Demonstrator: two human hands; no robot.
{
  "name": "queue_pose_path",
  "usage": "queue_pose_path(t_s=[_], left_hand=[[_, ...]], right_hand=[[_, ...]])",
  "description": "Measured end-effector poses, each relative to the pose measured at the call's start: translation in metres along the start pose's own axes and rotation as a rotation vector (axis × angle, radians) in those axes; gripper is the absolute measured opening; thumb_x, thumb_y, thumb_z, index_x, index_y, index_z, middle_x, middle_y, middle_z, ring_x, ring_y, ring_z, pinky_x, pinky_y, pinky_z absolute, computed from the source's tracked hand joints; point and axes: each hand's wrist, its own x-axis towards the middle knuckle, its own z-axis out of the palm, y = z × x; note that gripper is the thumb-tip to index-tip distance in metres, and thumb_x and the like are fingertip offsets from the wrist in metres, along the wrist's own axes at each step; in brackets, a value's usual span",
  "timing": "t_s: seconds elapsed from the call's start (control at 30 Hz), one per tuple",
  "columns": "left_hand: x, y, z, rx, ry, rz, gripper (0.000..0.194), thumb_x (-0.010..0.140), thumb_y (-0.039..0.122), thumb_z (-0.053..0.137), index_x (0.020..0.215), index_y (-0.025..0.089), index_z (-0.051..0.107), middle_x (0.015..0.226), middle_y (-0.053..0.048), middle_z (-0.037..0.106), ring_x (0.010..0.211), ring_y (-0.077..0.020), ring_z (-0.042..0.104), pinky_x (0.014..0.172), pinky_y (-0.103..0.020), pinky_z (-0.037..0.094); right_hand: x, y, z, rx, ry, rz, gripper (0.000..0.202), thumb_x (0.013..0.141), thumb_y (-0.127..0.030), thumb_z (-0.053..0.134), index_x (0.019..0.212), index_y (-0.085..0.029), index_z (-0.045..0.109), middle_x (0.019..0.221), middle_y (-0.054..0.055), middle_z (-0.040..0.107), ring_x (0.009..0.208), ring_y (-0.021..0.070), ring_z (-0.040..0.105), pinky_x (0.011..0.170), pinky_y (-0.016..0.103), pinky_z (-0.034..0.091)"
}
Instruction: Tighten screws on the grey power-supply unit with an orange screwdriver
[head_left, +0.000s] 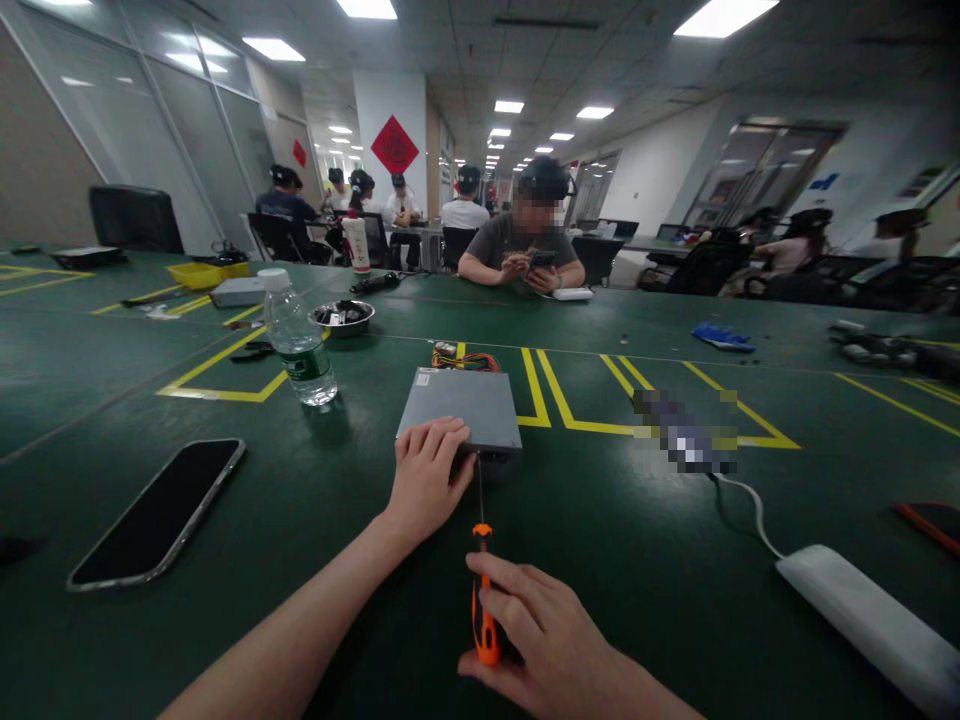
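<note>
A grey metal box (465, 405) with a bundle of coloured wires (472, 361) at its far side lies on the green table (360, 600). My left hand (429, 470) rests on the box's near left corner, its fingers bent over the top and the thumb by the front edge. My right hand (544, 625) is wrapped round the orange and black handle of a screwdriver (486, 620). The thin shaft points away from me, and its tip meets the near face of the box. The exact contact spot is too small to make out.
A water bottle (300, 345) and a phone (161, 512) are at the left, a metal bowl (343, 318) behind. A white power strip (870, 620) with a cable lies right. A person (523, 235) sits across the table, holding a phone.
</note>
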Motion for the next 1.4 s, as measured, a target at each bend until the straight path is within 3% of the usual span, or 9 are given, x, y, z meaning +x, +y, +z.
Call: queue_pose_path(t_s=[0.17,0.3,0.43,0.5,0.7,0.93,1.07,1.2,1.4], left_hand=[[0.0,0.0,0.0,0.004,0.004,0.005,0.022,0.083,0.026,0.051,0.105,0.023,0.052,0.113,-0.004,0.06,0.108,-0.0221,0.05,0.088,-0.039,0.032],[0.0,-0.001,0.0,0.003,0.005,0.006,0.023,0.083,0.026,0.051,0.106,0.023,0.052,0.113,-0.005,0.06,0.108,-0.0218,0.05,0.088,-0.039,0.033],[-0.001,-0.001,0.0,0.009,-0.001,0.006,0.022,0.083,0.026,0.052,0.105,0.022,0.051,0.113,-0.004,0.06,0.108,-0.0219,0.05,0.088,-0.039,0.032],[0.0,-0.001,0.0,0.01,-0.006,0.005,0.022,0.083,0.026,0.051,0.105,0.023,0.051,0.114,-0.005,0.06,0.108,-0.0222,0.05,0.088,-0.039,0.032],[0.0,-0.001,0.0,0.003,-0.013,0.002,0.022,0.084,0.026,0.051,0.106,0.023,0.051,0.114,-0.005,0.06,0.109,-0.0222,0.049,0.088,-0.04,0.032],[-0.001,-0.001,0.001,0.008,0.002,0.008,0.022,0.083,0.026,0.051,0.105,0.023,0.051,0.113,-0.005,0.06,0.108,-0.0225,0.05,0.088,-0.04,0.032],[-0.001,-0.001,0.001,0.01,0.006,0.011,0.022,0.083,0.026,0.051,0.105,0.023,0.051,0.113,-0.005,0.06,0.108,-0.0224,0.05,0.087,-0.039,0.032],[-0.001,-0.002,0.001,0.004,0.002,0.004,0.022,0.083,0.026,0.051,0.105,0.023,0.051,0.113,-0.004,0.06,0.108,-0.022,0.05,0.088,-0.039,0.032],[-0.001,-0.002,0.001,0.001,-0.001,-0.001,0.022,0.084,0.027,0.051,0.105,0.024,0.052,0.114,-0.005,0.06,0.108,-0.0225,0.05,0.088,-0.04,0.032]], right_hand=[[0.005,-0.005,-0.006,-0.042,-0.189,0.014,0.041,0.081,-0.033,0.062,0.117,-0.017,0.051,0.12,0.012,0.057,0.102,0.0207,0.059,0.082,0.028,0.051],[0.004,-0.002,-0.001,-0.044,-0.058,-0.023,0.028,0.085,-0.036,0.057,0.105,-0.015,0.057,0.113,0.012,0.061,0.095,0.0195,0.062,0.079,0.028,0.051],[-0.001,0.002,0.002,-0.005,0.074,-0.057,0.029,0.088,-0.041,0.051,0.094,-0.013,0.056,0.105,0.014,0.065,0.088,0.0186,0.065,0.075,0.028,0.052],[-0.002,0.003,0.0,0.013,0.073,-0.05,0.031,0.088,-0.043,0.052,0.095,-0.012,0.055,0.106,0.014,0.064,0.091,0.0192,0.064,0.077,0.028,0.052],[0.001,0.001,-0.007,-0.015,-0.086,-0.04,0.038,0.086,-0.035,0.054,0.117,-0.014,0.051,0.117,0.014,0.058,0.101,0.0208,0.059,0.08,0.029,0.051],[0.001,0.002,0.0,-0.033,0.081,-0.081,0.031,0.09,-0.04,0.049,0.094,-0.011,0.058,0.104,0.016,0.065,0.089,0.0192,0.064,0.075,0.028,0.053],[0.001,0.003,0.002,-0.045,0.097,-0.081,0.035,0.089,-0.045,0.049,0.097,-0.012,0.056,0.102,0.015,0.066,0.09,0.0191,0.065,0.075,0.028,0.053],[-0.001,0.001,-0.009,-0.069,0.14,-0.136,0.035,0.089,-0.042,0.049,0.104,-0.011,0.052,0.102,0.015,0.066,0.087,0.0188,0.065,0.074,0.029,0.053],[-0.007,0.014,-0.031,-0.123,0.121,-0.265,0.024,0.09,-0.032,0.046,0.099,-0.011,0.052,0.095,0.015,0.067,0.075,0.0175,0.066,0.065,0.029,0.053]])
